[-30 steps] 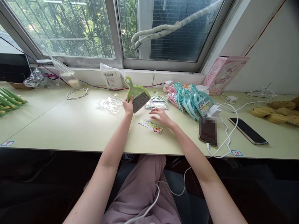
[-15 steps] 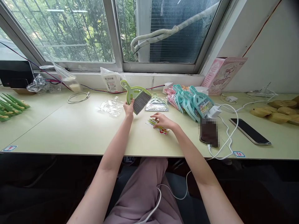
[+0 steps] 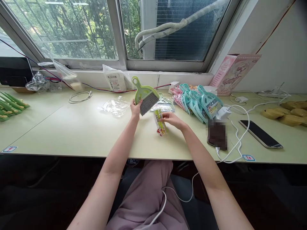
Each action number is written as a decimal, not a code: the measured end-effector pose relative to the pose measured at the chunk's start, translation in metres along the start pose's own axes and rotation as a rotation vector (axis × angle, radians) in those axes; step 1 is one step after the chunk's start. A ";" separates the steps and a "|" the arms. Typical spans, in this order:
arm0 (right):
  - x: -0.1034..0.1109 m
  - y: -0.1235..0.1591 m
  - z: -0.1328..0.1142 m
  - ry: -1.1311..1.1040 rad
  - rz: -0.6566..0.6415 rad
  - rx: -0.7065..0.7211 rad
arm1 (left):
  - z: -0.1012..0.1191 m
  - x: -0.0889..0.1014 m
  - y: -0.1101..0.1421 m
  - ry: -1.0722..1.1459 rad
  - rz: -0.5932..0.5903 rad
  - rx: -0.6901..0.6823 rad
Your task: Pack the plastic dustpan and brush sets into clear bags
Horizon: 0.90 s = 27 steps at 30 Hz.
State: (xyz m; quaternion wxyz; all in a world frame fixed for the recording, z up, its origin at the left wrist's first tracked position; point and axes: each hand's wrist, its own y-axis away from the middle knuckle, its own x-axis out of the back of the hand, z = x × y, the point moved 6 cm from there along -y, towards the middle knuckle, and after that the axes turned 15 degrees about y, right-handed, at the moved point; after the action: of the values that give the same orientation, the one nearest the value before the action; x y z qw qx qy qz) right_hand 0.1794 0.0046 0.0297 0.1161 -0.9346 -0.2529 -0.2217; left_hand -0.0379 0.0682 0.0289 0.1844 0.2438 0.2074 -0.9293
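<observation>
My left hand (image 3: 135,108) grips a small green dustpan (image 3: 143,91) together with a grey-bristled hand brush (image 3: 149,103), both tilted above the table. Between the fingers of my right hand (image 3: 171,119) is a printed label card (image 3: 159,123), yellow-green with red at its lower end, raised upright off the tabletop. Behind the card lies a wrapped green dustpan set (image 3: 165,105) in clear plastic, partly hidden by the brush and the card. Crumpled clear plastic (image 3: 115,107) rests to the left of my left hand.
Several wrapped turquoise dustpan sets (image 3: 198,100) and pink ones (image 3: 177,95) are piled right of centre. Nearby are a charger (image 3: 223,112) with white cables, a phone (image 3: 260,133) and a pink box (image 3: 235,75). A coiled cable (image 3: 80,96) lies left; the table's front edge runs before me.
My right hand has closed on the label card, lifted it from the table and turned it upright. The dustpan and brush stay in my left hand, shifted slightly right.
</observation>
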 end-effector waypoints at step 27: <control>0.055 0.001 0.043 -0.303 0.600 -0.194 | -0.041 -0.059 0.062 0.238 -0.153 0.424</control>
State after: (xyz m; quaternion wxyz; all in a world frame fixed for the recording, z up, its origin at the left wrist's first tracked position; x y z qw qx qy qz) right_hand 0.2381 0.0409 0.0177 0.0478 -0.9962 0.0412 -0.0595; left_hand 0.0529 0.0491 0.0087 0.0324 0.3684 0.0459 -0.9279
